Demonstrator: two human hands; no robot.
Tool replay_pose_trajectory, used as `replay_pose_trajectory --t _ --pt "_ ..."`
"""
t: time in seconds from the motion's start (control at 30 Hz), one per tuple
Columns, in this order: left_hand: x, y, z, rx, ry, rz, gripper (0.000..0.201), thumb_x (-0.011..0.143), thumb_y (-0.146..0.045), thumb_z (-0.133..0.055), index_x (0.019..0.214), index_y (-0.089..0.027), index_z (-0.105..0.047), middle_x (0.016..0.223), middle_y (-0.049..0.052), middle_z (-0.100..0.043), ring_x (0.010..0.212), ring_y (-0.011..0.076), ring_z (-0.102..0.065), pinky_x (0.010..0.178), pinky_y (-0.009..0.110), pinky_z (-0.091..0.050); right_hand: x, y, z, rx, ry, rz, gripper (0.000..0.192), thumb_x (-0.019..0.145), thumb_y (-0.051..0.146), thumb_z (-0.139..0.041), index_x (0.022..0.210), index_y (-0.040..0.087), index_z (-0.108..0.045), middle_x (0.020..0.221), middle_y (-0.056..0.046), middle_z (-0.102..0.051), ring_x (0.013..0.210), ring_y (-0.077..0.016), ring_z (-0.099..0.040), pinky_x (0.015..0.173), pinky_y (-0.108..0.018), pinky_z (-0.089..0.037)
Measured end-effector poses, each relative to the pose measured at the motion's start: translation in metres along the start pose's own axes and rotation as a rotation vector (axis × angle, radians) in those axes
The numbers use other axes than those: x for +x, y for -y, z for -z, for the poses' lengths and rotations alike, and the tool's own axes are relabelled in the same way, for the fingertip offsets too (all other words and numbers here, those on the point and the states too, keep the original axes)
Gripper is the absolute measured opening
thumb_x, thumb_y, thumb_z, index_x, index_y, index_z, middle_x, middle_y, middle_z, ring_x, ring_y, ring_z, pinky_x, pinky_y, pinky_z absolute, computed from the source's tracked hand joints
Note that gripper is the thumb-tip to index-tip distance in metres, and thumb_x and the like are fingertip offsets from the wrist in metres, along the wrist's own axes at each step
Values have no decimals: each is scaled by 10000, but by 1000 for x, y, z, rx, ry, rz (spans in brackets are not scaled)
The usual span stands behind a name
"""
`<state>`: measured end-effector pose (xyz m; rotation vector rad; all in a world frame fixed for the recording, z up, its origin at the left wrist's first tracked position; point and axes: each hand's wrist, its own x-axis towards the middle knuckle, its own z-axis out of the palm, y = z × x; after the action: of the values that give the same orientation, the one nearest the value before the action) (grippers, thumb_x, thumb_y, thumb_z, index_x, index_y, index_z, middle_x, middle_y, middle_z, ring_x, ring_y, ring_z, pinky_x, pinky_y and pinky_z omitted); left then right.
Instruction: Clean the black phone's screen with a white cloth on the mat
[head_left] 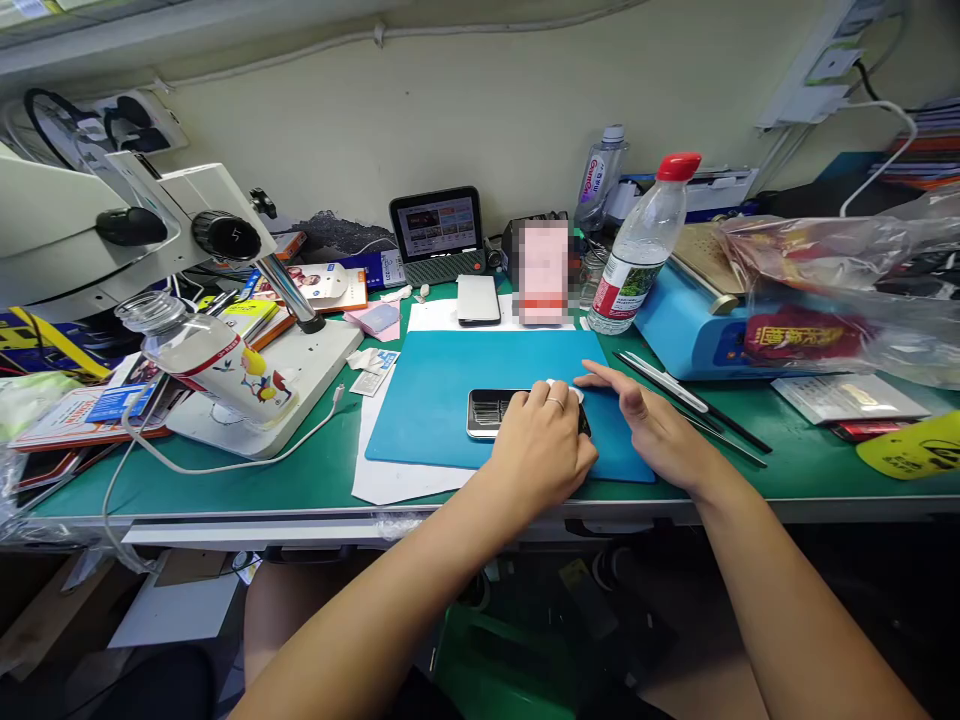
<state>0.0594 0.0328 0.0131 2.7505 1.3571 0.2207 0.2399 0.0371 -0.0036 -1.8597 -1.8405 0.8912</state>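
A phone [491, 413] lies flat, screen side up, on a blue mat [442, 400] near the front edge of the green surface [247, 480]. The mat gives it a soft, even bed and sets it apart from the clutter around. Only the left part of the phone shows: a dark glass face in a pale metallic frame, with faint reflections across the glass. The rest is hidden under the left hand [544, 440].

The left hand rests on top of the phone, knuckles up, its fingers curled down together over something small and white [574, 392] that peeks out at their tips; what that thing is cannot be told. A ring sits on one finger. Pressing from above, the hand appears to pin the phone to the mat.

The right hand [649, 425] lies just beside, palm down on the mat, fingers loosely extended and holding nothing; the forefinger reaches toward the white thing, seemingly to steady it.

Slim tools [690, 400] lie to the right of the mat, within easy reach. A second phone [478, 299] rests face down behind the mat, a water bottle [637, 250] stands further right, and a microscope [187, 240] stands at the left.
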Motion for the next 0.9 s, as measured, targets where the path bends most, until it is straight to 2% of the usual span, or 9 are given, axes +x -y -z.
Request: replay_pose_trajectory --t 0.1,0.2,0.33,0.47,0.63,0.8,0.9 --pt "-26 5 -1 -3 -55 -47 475 998 -313 -362 1377 -83 -533 1307 113 -525 1174 261 -454 967 417 -427 -1 0 1 5 2 -6 1076 637 879 110 1520 406 -284 1433 58 -334 1419 48 -381 1433 -346 -221" --pt "-57 20 0 -16 -110 -44 523 1012 -316 -345 1465 -87 -474 1417 111 -470 1283 253 -403 1081 410 -374 -1 1 1 31 9 -6 1101 639 891 80 1530 369 -300 1431 54 -338 1432 41 -355 1452 -299 -201" --pt "-88 42 4 -11 -79 -20 523 1026 -268 -335 1493 -61 -449 1436 123 -452 1348 249 -365 1159 397 -310 -2 2 2 4 32 -12 1101 614 896 122 1514 414 -288 1443 81 -317 1461 19 -330 1426 -330 -226" --pt "-103 51 9 8 -55 -43 528 1028 -266 -343 1504 -63 -447 1490 114 -424 1415 241 -330 1228 407 -218 -2 5 2 6 31 -16 1054 628 883 130 1493 452 -290 1438 97 -321 1464 12 -332 1417 -374 -217" --pt "-99 46 11 -47 -44 -71 554 1007 -284 -357 1492 -41 -470 1508 124 -416 1426 252 -320 1229 388 -248 -3 6 1 12 35 -10 1013 625 883 125 1466 496 -284 1426 114 -333 1455 11 -340 1400 -420 -210" --pt "-69 27 6 -122 -33 -152 581 960 -295 -414 1482 -48 -481 1471 115 -444 1382 253 -352 1233 357 -242 -2 4 -1 18 15 2 1036 625 892 117 1477 470 -295 1422 96 -344 1436 28 -359 1420 -392 -206" --pt "-52 14 0 -126 -58 -211 576 940 -296 -429 1454 -47 -501 1398 121 -487 1313 259 -404 1201 365 -293 0 1 -2 16 16 10 1041 632 895 112 1481 457 -300 1421 86 -347 1437 34 -363 1423 -374 -222"
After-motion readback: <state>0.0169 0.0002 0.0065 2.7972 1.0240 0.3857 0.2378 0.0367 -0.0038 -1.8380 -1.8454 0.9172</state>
